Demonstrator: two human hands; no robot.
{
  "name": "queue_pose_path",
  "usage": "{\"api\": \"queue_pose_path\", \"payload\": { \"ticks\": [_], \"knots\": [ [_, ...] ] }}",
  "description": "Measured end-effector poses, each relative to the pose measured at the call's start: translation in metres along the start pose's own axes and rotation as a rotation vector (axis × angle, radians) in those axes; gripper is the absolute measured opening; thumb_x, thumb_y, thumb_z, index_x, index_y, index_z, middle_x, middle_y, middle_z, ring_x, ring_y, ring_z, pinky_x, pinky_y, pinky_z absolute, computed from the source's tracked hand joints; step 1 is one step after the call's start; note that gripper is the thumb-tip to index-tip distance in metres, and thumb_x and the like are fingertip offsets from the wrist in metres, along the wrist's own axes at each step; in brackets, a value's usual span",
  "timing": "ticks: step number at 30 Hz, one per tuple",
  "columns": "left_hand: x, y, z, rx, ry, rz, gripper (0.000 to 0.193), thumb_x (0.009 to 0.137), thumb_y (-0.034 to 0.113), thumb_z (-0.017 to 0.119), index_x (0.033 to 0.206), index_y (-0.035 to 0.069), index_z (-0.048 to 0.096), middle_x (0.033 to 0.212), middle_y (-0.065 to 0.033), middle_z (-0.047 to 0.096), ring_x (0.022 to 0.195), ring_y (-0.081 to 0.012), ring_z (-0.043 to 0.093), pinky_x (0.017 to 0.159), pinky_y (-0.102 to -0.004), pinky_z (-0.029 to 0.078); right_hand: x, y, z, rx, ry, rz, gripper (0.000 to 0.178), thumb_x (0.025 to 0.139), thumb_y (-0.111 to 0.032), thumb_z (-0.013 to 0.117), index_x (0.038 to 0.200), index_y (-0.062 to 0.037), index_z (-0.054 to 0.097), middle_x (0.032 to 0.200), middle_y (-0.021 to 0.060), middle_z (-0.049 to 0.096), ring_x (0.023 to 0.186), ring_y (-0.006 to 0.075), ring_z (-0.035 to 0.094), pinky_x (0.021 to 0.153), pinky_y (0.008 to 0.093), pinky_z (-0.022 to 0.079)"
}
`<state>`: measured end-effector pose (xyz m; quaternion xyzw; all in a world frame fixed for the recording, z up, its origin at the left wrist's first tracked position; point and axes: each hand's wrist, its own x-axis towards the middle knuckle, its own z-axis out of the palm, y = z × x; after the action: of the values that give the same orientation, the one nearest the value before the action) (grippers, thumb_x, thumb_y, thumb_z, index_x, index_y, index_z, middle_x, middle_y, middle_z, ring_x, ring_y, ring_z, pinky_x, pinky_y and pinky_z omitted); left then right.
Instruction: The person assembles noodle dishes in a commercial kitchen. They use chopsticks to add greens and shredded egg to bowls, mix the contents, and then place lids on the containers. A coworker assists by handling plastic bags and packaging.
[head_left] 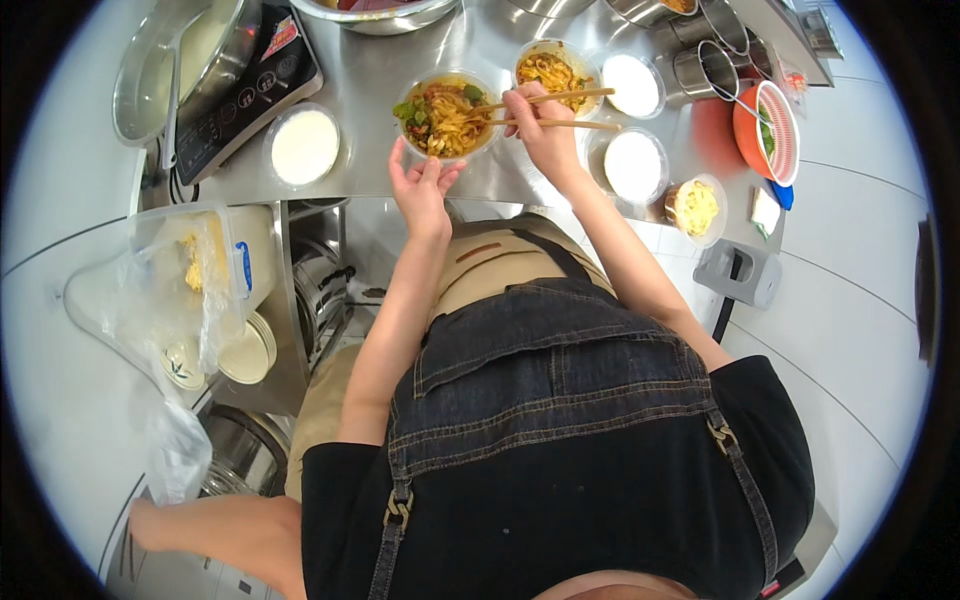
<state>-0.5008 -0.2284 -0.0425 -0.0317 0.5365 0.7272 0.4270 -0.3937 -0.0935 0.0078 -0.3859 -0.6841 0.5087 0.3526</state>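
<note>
My right hand [545, 130] is closed round a pair of wooden chopsticks [575, 96]. Their tips are in the noodles [447, 118] with green leaves and reddish sauce in a clear round bowl [486, 142] on the steel counter. At that bowl's near rim, my left hand [422, 188] has its fingers apart, resting against the edge. Just behind my right hand, a second bowl of sauced noodles [553, 75] is partly covered by the hand and chopsticks. Two round tubs with white contents, a far tub [632, 84] and a nearer tub [636, 166], stand to the right.
Left on the counter are a white-filled tub [305, 146] and an induction cooker [250, 100] bearing a metal pan [215, 70]. At right stand a tub of yellow pieces [696, 207], an orange colander [750, 128] and steel pots [705, 72]. Another person's arm [220, 530] reaches in at lower left.
</note>
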Motion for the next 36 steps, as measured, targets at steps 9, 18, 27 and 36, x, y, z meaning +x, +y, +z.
{"api": "queue_pose_path", "payload": {
  "ticks": [9, 18, 27, 36],
  "knots": [
    [0.0, -0.004, 0.005, 0.004, -0.002, 0.016, 0.058, 0.093, 0.0, 0.05, 0.143, 0.013, 0.025, 0.091, -0.0095, 0.058, 0.078, -0.0249, 0.068, 0.069, -0.0291, 0.054, -0.007, 0.008, 0.009, -0.351, -0.057, -0.431, 0.006, 0.084, -0.009, 0.067, 0.086, -0.0063, 0.063, 0.076, 0.0098, 0.063, 0.063, 0.0229, 0.062, 0.056, 0.0306, 0.048],
    [-0.002, -0.002, 0.004, 0.007, -0.028, 0.026, 0.057, 0.094, 0.0, 0.049, 0.143, 0.012, 0.024, 0.094, -0.0108, 0.058, 0.079, -0.0247, 0.067, 0.069, -0.029, 0.053, -0.004, -0.026, 0.033, 0.068, 0.051, -0.149, 0.014, 0.093, -0.013, 0.059, 0.084, -0.0017, 0.059, 0.066, 0.0036, 0.059, 0.056, 0.0088, 0.057, 0.048, 0.0238, 0.045],
    [0.0, 0.001, 0.001, -0.011, -0.035, 0.016, 0.056, 0.095, 0.0, 0.048, 0.143, 0.012, 0.024, 0.096, -0.0118, 0.057, 0.08, -0.0246, 0.067, 0.07, -0.0294, 0.052, 0.0, 0.012, 0.018, 0.113, -0.069, 0.081, 0.019, 0.095, -0.018, 0.056, 0.084, -0.0028, 0.056, 0.067, 0.0031, 0.06, 0.05, 0.0079, 0.055, 0.045, 0.0206, 0.041],
    [-0.001, -0.004, 0.007, -0.022, -0.031, 0.001, 0.057, 0.095, 0.001, 0.047, 0.145, 0.014, 0.022, 0.097, -0.0121, 0.057, 0.08, -0.0246, 0.067, 0.072, -0.0303, 0.053, 0.022, 0.02, -0.002, -0.42, -0.022, -0.302, 0.017, 0.092, -0.021, 0.06, 0.086, -0.0056, 0.059, 0.07, 0.0095, 0.062, 0.057, 0.018, 0.06, 0.052, 0.0302, 0.046]
  ]
}}
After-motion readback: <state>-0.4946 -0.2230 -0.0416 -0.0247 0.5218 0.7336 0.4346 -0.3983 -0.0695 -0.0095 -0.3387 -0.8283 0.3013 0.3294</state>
